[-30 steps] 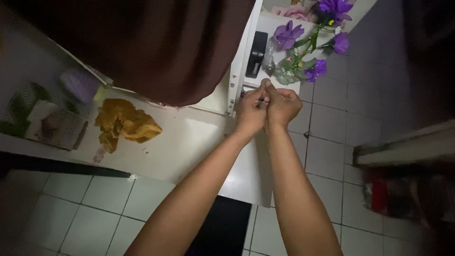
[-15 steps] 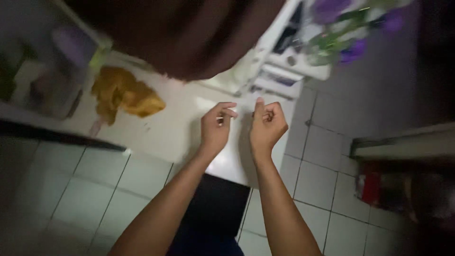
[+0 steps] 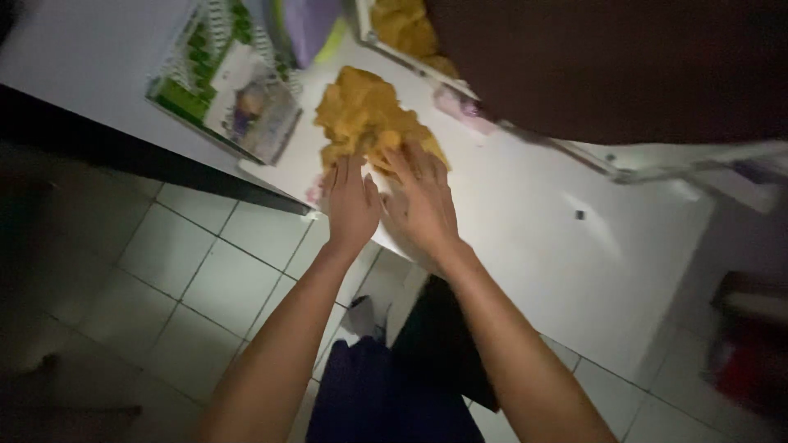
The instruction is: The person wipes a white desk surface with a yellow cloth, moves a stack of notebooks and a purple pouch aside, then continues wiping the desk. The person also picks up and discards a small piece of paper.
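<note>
My left hand [image 3: 351,205] and right hand [image 3: 423,201], fingers spread wide, press the crumpled mustard-yellow cloth [image 3: 369,119] on the white surface [image 3: 525,213]; near its edge, it could slide off.

a white counter [image 3: 525,213] ran across the view, with a dark brown cloth [image 3: 607,66] hanging over its far right part. a green-and-white patterned box [image 3: 226,90] lay at the far left, and a purple object [image 3: 308,25] sat just beside it. a small dark speck [image 3: 579,215] lay on the bare surface. pale floor tiles [image 3: 205,279] showed below, and something red [image 3: 739,361] stood at the right edge.
</note>
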